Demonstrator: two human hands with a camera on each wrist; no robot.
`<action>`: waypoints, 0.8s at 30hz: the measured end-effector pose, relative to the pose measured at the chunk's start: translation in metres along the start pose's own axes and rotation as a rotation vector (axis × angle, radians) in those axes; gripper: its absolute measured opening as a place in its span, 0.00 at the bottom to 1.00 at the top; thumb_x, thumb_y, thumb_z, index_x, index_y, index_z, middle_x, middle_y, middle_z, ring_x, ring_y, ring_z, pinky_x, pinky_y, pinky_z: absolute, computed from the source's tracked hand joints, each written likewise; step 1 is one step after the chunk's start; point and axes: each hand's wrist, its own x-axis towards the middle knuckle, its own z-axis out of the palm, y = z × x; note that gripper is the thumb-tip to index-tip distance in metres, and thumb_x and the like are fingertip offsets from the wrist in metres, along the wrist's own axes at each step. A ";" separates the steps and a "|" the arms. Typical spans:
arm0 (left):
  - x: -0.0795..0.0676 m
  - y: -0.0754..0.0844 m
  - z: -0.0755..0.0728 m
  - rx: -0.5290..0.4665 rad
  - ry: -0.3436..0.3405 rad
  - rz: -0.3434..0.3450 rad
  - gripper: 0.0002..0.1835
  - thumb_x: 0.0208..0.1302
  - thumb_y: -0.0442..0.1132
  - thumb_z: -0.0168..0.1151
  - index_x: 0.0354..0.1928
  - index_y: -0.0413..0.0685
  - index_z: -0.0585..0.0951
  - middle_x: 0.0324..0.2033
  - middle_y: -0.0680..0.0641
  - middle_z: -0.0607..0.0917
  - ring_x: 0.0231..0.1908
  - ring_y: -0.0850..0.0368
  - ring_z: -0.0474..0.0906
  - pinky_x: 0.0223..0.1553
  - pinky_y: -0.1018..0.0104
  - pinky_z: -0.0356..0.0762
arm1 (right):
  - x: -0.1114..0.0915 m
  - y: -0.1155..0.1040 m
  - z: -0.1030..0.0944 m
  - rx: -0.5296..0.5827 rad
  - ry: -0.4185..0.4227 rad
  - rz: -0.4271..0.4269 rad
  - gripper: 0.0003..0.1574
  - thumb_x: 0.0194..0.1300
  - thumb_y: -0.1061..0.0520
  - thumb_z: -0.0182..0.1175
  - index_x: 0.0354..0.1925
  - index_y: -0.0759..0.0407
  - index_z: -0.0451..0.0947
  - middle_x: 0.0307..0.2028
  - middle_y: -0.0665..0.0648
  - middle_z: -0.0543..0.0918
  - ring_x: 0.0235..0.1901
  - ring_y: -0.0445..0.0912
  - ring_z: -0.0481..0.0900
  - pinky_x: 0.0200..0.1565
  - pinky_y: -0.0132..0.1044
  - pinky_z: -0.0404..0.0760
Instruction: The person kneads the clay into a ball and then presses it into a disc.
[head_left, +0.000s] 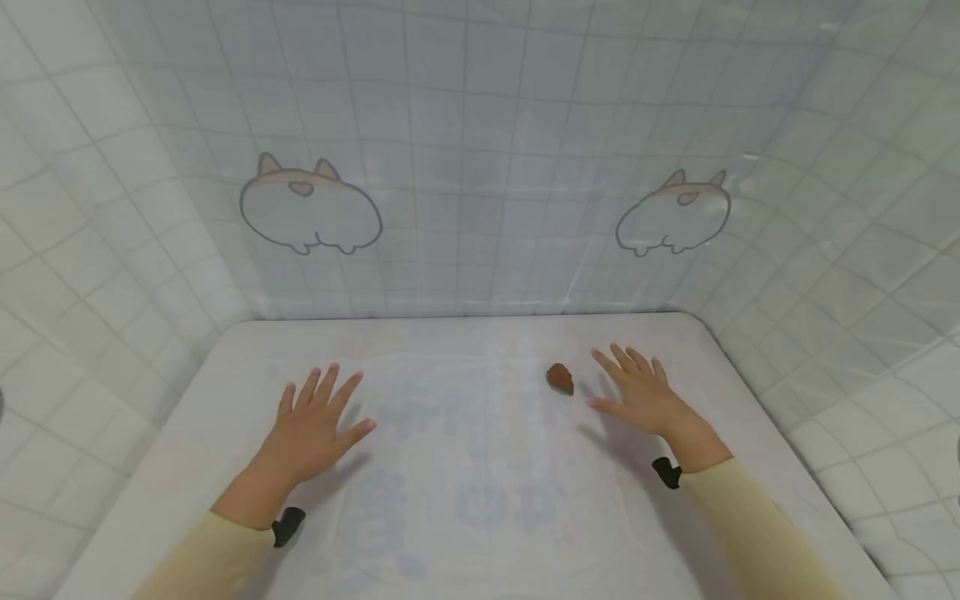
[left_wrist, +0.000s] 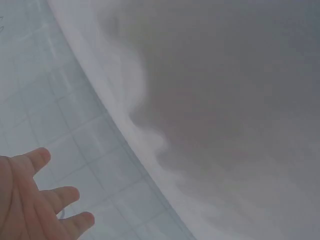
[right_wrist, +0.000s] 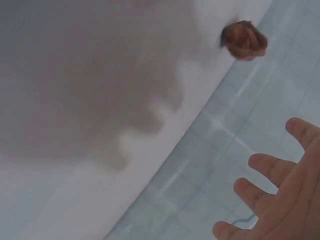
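A small reddish-brown lump (head_left: 560, 378), of a kind I cannot tell, lies on the white table (head_left: 480, 450) right of its middle. In the right wrist view the brown lump (right_wrist: 245, 41) looks rough and folded. My right hand (head_left: 637, 392) is spread over the table just right of the lump, apart from it and holding nothing. Over the left part of the table my left hand (head_left: 307, 433) is spread too, fingers apart, holding nothing. Shadows of the hands fall on the tabletop. In the left wrist view some fingers of the left hand (left_wrist: 40, 200) show.
Behind the table hangs a pale grid-patterned sheet (head_left: 480, 167) with two cartoon animal drawings. Similar grid sheets (head_left: 885, 250) close in the left and right sides. Each wrist carries a small black device (head_left: 288, 527) by the cream sleeve (head_left: 213, 558).
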 end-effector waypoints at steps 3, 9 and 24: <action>0.003 0.006 0.000 -0.019 0.006 0.007 0.44 0.72 0.69 0.48 0.79 0.51 0.54 0.76 0.31 0.49 0.74 0.28 0.41 0.67 0.27 0.35 | 0.007 -0.006 0.003 0.018 -0.002 -0.013 0.54 0.69 0.28 0.55 0.80 0.50 0.48 0.77 0.69 0.48 0.74 0.70 0.44 0.66 0.74 0.39; 0.008 0.019 0.006 -0.076 0.003 0.020 0.42 0.72 0.68 0.48 0.79 0.51 0.57 0.76 0.32 0.52 0.74 0.28 0.44 0.67 0.28 0.37 | 0.016 -0.015 0.010 0.081 -0.016 -0.030 0.51 0.71 0.36 0.59 0.79 0.53 0.50 0.76 0.71 0.51 0.73 0.72 0.46 0.68 0.71 0.43; 0.021 0.034 0.021 -0.175 0.008 0.057 0.41 0.74 0.64 0.49 0.78 0.47 0.58 0.74 0.31 0.56 0.72 0.27 0.49 0.65 0.26 0.44 | 0.034 -0.027 0.024 0.236 -0.055 -0.046 0.45 0.73 0.43 0.60 0.78 0.56 0.54 0.74 0.68 0.59 0.73 0.66 0.52 0.68 0.66 0.55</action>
